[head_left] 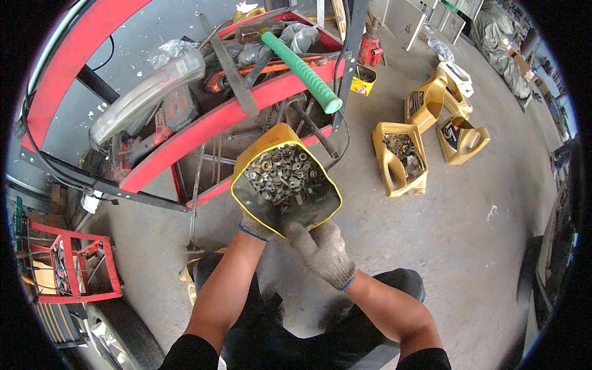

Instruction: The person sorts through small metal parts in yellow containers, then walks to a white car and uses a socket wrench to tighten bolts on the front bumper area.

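Observation:
A yellow plastic container [271, 138] with a cut-open top is tilted toward me above the floor, in front of a red rack. Metal nuts [285, 174] and similar small hardware lie in it, gathered toward the far side of its dark inside. My right hand [325, 251], in a grey knit glove, grips the near rim, thumb over the edge. Behind the container's near left side is my left hand [255, 227], gloved too. Only its wrist and part of the palm show; the container hides its fingers, which hold it from beneath.
The red rack [203, 132] carries a green-handled hammer [302, 73], flat bars and power tools. A cut gold jug [401, 129] with small hardware stands on the floor at right, near more gold jugs [455, 139]. A small yellow tub [362, 81] and red jack [370, 48] stand farther back.

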Motion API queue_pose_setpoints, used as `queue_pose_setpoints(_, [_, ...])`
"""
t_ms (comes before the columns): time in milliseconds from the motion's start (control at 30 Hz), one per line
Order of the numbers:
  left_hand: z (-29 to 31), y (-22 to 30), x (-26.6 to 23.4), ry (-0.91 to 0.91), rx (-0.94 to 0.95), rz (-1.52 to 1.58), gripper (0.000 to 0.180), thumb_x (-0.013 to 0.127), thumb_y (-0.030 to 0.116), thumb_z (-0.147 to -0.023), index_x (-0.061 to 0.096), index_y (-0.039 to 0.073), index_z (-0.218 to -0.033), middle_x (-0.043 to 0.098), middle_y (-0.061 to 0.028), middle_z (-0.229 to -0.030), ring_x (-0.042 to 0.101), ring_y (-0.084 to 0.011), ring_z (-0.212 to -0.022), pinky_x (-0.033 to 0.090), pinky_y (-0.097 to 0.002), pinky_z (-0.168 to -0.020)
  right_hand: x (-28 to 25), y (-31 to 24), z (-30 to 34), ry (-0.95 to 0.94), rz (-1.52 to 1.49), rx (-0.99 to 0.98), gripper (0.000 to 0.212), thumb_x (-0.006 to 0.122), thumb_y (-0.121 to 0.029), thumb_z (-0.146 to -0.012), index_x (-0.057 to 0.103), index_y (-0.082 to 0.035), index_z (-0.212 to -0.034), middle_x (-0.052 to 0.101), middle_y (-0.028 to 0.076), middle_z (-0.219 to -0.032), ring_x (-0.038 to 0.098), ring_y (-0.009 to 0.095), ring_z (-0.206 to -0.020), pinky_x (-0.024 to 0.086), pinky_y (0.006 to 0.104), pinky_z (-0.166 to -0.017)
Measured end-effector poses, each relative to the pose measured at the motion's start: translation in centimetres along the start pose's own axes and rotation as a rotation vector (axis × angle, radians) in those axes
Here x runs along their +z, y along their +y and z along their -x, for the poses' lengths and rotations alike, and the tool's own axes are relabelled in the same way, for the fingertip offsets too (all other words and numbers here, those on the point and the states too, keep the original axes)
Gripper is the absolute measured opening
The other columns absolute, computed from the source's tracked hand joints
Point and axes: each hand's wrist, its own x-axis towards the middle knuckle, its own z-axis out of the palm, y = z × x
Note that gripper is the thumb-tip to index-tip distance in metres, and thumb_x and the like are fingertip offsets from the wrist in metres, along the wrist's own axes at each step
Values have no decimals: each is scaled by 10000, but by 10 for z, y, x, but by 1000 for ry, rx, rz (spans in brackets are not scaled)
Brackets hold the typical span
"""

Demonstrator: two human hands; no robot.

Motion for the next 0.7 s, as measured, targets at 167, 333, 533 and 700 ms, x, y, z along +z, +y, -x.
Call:
queue_pose_setpoints(167, [0, 1, -15, 70, 34, -5, 578, 444, 532, -1016, 510, 107, -1403, 574, -105, -1379, 575, -291, -1220, 494, -456, -1046, 2, 6, -1, -1, -53, 19, 442, 629, -420, -961, 606, -50, -1202, 703, 216, -1064, 687, 372, -1021, 535, 438, -861])
queue_pose_setpoints(333, [0, 7, 12, 116, 42, 1, 607, 467, 553, -1000, 507, 105, -1408, 581, -108, -1373, 573, -304, -1226, 494, -470, -1044, -9, -24, 1, -34, 257, -65, 303, 647, -284, -949, 634, -13, -1084, 703, 194, -920, 697, 357, -847, 542, 405, -737])
queue_pose_setpoints(533, [-7, 17, 18, 102, 46, -52, 720, 428, 664, -969, 507, 105, -1415, 586, -115, -1377, 581, -309, -1228, 491, -497, -1045, -17, -47, 9, -2, 494, -362, 233, 642, -117, -878, 656, -22, -1090, 693, 190, -935, 675, 396, -813, 550, 433, -721])
queue_pose_setpoints(700, [-10, 4, 17, -54, -74, -156, 591, 357, 493, -1038, 459, 73, -1440, 505, -134, -1467, 504, -329, -1323, 411, -514, -1119, -15, -45, -14, 146, 786, -600, 483, 670, -76, -763, 603, -47, -1241, 611, 180, -1223, 627, 365, -1032, 560, 432, -804])
